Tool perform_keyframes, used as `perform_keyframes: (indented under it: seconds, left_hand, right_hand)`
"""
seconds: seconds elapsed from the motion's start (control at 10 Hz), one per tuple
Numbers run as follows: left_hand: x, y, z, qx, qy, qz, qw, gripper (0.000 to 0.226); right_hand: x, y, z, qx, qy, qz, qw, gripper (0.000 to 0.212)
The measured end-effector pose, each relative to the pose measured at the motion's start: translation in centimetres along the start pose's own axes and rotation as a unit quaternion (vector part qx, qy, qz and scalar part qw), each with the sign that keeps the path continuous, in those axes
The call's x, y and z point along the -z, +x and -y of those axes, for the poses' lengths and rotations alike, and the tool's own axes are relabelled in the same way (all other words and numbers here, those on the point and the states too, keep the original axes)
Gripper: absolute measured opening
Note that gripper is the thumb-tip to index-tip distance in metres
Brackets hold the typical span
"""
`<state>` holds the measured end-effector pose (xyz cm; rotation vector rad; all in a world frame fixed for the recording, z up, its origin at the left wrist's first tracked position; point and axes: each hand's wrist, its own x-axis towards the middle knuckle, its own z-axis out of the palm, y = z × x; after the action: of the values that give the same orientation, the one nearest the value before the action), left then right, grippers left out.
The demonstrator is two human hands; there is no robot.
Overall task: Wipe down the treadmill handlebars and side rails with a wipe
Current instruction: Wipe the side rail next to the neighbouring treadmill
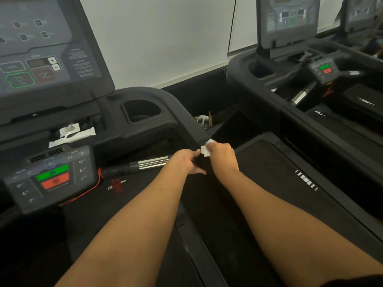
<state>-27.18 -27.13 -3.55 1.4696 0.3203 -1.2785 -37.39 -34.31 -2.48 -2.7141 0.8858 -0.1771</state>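
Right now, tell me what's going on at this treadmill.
A person is wiping the treadmill's right handlebar. The right hand holds a white wipe against the black bar; the left hand grips the bar just beside it. White wrapper scraps lie on the console ledge.

Right hand [222, 157] grips wipe [205, 151] on handlebar [186, 119] held by left hand [186, 163].

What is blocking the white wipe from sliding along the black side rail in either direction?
Toward the black moulded cup holder, nothing visible: the black side rail is bare beyond the white crumpled wipe in the right hand. Toward the person, the left hand holds the rail right beside the wipe.
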Motion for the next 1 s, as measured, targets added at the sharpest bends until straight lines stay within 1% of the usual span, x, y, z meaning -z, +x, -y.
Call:
perform_keyframes:
  seconds: [0.1,0.2,0.3,0.4,0.5,0.6,0.7,0.8,0.9,1.0]
  left_hand:
    - [-0.2,0.7,-0.2,-0.034,0.068,0.003,0.997,0.052]
    - [-0.4,2.0,0.0,-0.057,0.066,0.003,0.996,0.05]
    - [0.1,1.4,0.3,-0.049,0.053,-0.032,0.997,0.053]
    - [0.0,2.0,0.3,-0.059,0.062,-0.015,0.996,0.051]
    - [-0.2,2.2,0.2,-0.072,0.07,0.002,0.995,0.048]
    - [-0.2,2.7,0.1,-0.079,0.069,0.007,0.994,0.047]
    - [-0.2,2.4,0.2,-0.074,0.059,0.008,0.995,0.047]
    - [0.2,2.6,0.0,-0.043,0.028,-0.008,0.999,0.053]
    - [0.2,2.4,-0.2,-0.01,-0.017,-0.016,1.0,0.056]
    - [-0.2,2.2,-0.1,-0.016,-0.015,-0.004,1.0,0.05]
  right_hand:
    - [-0.5,-1.0,0.1,0.039,-0.006,-0.002,0.999,0.035]
    - [-0.3,-0.9,-0.4,0.038,0.01,0.0,0.999,0.036]
    - [0.0,-0.2,-0.1,0.009,0.018,-0.017,1.0,0.038]
    - [-0.3,-0.2,0.4,0.008,0.014,-0.01,1.0,0.036]
    - [-0.2,-0.3,-0.1,0.038,-0.014,-0.001,0.999,0.042]
    - [0.3,0.5,-0.4,0.016,-0.015,0.005,1.0,0.043]
    - [0.2,0.8,0.1,0.004,-0.007,-0.015,1.0,0.037]
    - [-0.4,0.3,0.4,0.024,-0.017,0.014,0.999,0.036]
    - [-0.1,0.5,-0.1,0.041,-0.034,0.032,0.998,0.045]
    - [0.3,1.1,-0.1,0.015,-0.023,0.019,0.999,0.046]
